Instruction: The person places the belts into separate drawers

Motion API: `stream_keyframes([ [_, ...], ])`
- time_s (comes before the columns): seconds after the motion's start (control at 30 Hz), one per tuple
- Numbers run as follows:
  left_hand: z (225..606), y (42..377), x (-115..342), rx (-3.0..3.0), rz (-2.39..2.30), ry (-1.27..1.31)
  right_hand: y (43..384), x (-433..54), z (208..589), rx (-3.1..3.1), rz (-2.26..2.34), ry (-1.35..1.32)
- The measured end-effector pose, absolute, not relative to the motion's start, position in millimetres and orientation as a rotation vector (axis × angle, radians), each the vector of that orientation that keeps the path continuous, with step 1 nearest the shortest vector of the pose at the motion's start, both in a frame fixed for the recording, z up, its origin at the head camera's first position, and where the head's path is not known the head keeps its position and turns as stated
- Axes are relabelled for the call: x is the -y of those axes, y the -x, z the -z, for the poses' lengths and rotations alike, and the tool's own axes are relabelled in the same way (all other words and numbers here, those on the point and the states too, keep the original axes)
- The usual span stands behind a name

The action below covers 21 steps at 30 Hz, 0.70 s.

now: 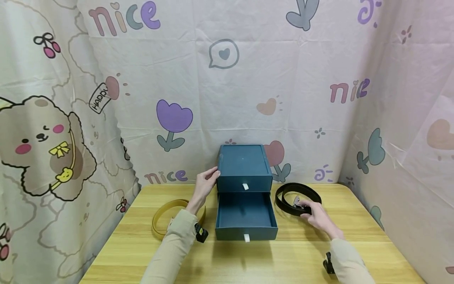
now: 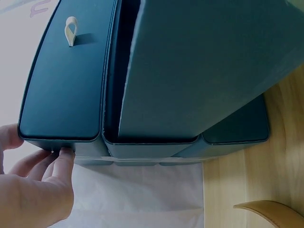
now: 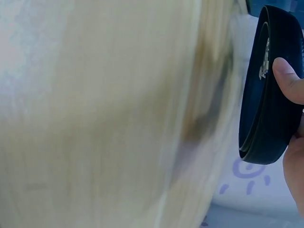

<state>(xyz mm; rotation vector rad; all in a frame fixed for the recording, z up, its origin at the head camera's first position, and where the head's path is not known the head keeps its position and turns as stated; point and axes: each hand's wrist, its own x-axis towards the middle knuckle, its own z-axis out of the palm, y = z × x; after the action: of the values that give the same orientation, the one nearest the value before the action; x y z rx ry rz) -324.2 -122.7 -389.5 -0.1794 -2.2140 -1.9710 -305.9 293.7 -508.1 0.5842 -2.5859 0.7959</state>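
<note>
A dark blue two-drawer box [image 1: 244, 161] stands at the middle back of the table, its lower drawer [image 1: 246, 233] pulled out and bare inside. My left hand [image 1: 203, 187] rests at the upper left edge of the box. In the left wrist view its fingers [image 2: 61, 166] lie against the side panel, with the thumb by the top. To the right of the box, my right hand [image 1: 317, 216] pinches a coiled black belt [image 1: 283, 205] near its silver buckle [image 1: 297, 202]. The right wrist view shows the thumb [image 3: 286, 78] pressed on the belt's band.
A coiled tan belt [image 1: 161, 209] lies left of the box, partly hidden behind the left forearm. White pull tabs [image 1: 247, 238] hang on the drawer fronts. Patterned cloth [image 1: 227, 90] encloses the wooden table [image 1: 248, 264] at the back and sides.
</note>
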Motion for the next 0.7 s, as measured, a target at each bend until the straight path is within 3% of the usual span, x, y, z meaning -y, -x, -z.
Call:
stream_keyframes([
  [0.7,389,324,124,2.234,1.958,0.178,278,-301,454,2.492,-0.772,-0.764],
])
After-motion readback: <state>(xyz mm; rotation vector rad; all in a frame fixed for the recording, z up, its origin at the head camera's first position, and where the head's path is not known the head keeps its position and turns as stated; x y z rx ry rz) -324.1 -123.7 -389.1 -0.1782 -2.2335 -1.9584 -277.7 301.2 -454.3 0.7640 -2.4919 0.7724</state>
